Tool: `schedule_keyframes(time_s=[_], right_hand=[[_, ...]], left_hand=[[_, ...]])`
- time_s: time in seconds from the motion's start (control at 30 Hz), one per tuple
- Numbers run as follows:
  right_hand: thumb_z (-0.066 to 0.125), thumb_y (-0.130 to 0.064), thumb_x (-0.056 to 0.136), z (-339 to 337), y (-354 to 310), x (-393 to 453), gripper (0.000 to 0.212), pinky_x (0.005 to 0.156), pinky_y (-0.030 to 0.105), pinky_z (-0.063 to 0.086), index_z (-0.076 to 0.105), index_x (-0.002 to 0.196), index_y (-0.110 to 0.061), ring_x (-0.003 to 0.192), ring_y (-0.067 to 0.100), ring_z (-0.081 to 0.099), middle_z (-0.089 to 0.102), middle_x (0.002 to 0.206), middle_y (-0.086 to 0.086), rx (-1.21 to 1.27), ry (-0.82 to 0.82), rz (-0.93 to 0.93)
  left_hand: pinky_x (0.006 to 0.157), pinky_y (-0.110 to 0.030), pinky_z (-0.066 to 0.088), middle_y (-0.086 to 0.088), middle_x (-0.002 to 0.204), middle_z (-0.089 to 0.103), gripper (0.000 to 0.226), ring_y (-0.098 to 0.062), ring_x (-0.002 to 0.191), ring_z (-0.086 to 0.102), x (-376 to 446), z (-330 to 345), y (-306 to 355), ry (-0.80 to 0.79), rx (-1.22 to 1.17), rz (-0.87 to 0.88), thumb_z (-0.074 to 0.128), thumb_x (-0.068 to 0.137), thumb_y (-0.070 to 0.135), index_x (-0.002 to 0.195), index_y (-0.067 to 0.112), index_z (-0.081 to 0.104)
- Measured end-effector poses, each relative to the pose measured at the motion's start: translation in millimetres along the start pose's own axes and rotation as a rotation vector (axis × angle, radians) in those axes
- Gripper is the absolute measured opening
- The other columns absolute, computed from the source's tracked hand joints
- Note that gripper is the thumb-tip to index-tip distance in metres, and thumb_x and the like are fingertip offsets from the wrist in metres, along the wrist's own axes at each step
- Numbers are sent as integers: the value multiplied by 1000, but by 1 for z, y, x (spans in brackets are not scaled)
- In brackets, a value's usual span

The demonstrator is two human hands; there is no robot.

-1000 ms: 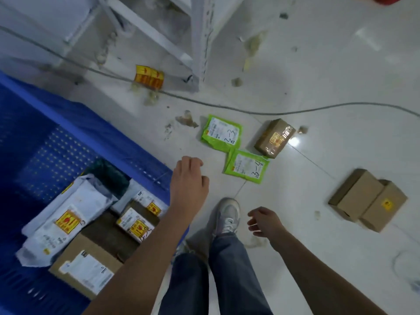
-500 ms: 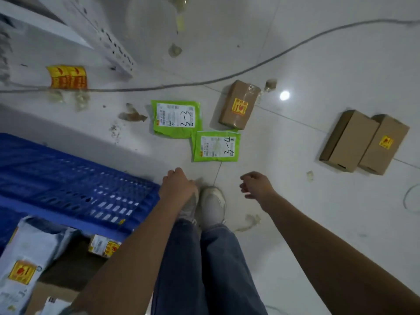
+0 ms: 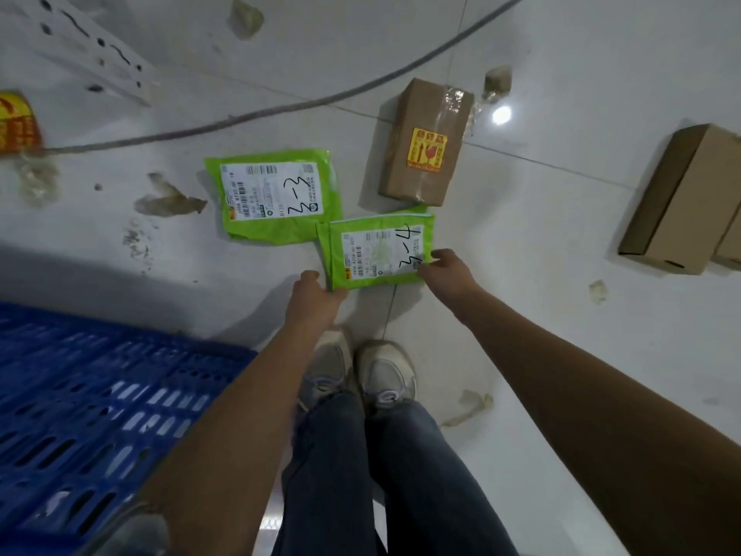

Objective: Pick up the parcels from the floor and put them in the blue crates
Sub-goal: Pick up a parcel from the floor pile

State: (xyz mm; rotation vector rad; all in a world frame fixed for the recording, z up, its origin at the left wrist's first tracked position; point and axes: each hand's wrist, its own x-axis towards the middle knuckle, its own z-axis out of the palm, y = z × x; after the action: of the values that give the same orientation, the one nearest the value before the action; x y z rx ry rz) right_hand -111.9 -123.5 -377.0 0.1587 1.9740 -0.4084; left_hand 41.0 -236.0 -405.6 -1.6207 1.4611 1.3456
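Observation:
Two green mailer parcels lie on the white floor. The one marked 3-3 (image 3: 276, 196) is farther off; the one marked 3-4 (image 3: 381, 250) is just ahead of my shoes. My left hand (image 3: 316, 296) holds the 3-4 parcel's near left corner. My right hand (image 3: 449, 270) pinches its near right edge, thumb on the label. A taped brown box (image 3: 421, 154) with a yellow sticker lies behind them. Another plain cardboard box (image 3: 677, 202) sits at the right edge. The blue crate (image 3: 80, 395) is at the lower left; only its slotted wall shows.
A grey cable (image 3: 280, 110) runs across the floor behind the parcels. A white perforated rack leg (image 3: 80, 42) stands at the top left, with a yellow label scrap (image 3: 16, 122) near it. Tape scraps and stains dot the tiles. My shoes (image 3: 361, 371) stand beside the crate.
The view has swung from the crate's inside to the floor and dropped closer. Both hands have reached forward from above my shoes to the 3-4 parcel and taken hold of its near edge.

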Motion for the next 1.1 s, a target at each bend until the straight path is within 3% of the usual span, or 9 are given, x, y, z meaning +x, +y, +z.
schedule_keyframes(time_s=[0.2,0.4,0.6,0.7,0.77,0.87,0.93,1.0,1.1], right_hand=[[52,-20,90,20,-4,19,47,84,33,42,43,132,-4,108,30,55,55,126,17,30,65,4],[50,-19,91,22,-3,-4,49,92,35,43,40,138,-5,106,26,52,51,118,12,18,-34,40],[48,-5,86,-19,-19,-65,59,98,40,40,30,142,-8,128,34,43,32,144,14,-446,60,-203],[54,0,81,-58,-41,-107,73,107,39,37,25,147,-11,136,28,35,30,149,11,-487,-21,-383],[67,-7,79,-78,-55,-142,78,106,31,34,27,146,-13,135,26,37,37,147,10,-524,-154,-444],[72,-16,80,-91,-76,-204,54,84,22,47,51,130,-10,110,21,57,59,128,11,-372,-357,-333],[69,-13,83,-93,-82,-245,38,84,28,52,59,119,-6,101,25,63,64,120,14,-254,-362,-288],[66,-9,85,-93,-77,-277,34,90,36,53,61,118,-4,100,28,64,65,119,16,-74,-287,-258],[64,-5,86,-89,-63,-313,32,82,34,55,60,118,-2,95,24,62,64,119,18,273,-229,-203]], left_hand=[[88,-38,48,-19,120,60,46,-32,111,59,22,10,11,83,-320,-41,71,83,18,119,-2,51],[81,-26,44,-17,120,63,28,-29,110,60,-6,11,23,51,-311,68,62,87,5,114,-3,57],[71,-24,40,-5,84,55,22,-19,81,51,-71,-25,24,18,-220,363,59,87,0,82,14,43],[65,-11,40,2,75,50,28,-9,72,49,-119,-60,36,-91,-233,459,59,87,-5,76,16,44],[76,-20,42,5,78,52,33,-5,76,50,-150,-83,45,-149,-246,483,61,85,-6,74,22,46],[90,-35,45,0,94,60,29,-15,98,58,-198,-117,58,-234,-293,465,67,83,0,76,25,54],[84,-34,52,-7,109,61,22,-20,107,58,-231,-135,67,-245,-314,429,70,81,4,86,23,59],[69,-25,57,-11,110,61,31,-18,92,62,-260,-149,72,-254,-460,343,69,82,5,106,17,55],[72,-28,54,-8,103,66,46,-18,83,65,-295,-160,69,-328,-588,225,67,84,10,125,11,47]])
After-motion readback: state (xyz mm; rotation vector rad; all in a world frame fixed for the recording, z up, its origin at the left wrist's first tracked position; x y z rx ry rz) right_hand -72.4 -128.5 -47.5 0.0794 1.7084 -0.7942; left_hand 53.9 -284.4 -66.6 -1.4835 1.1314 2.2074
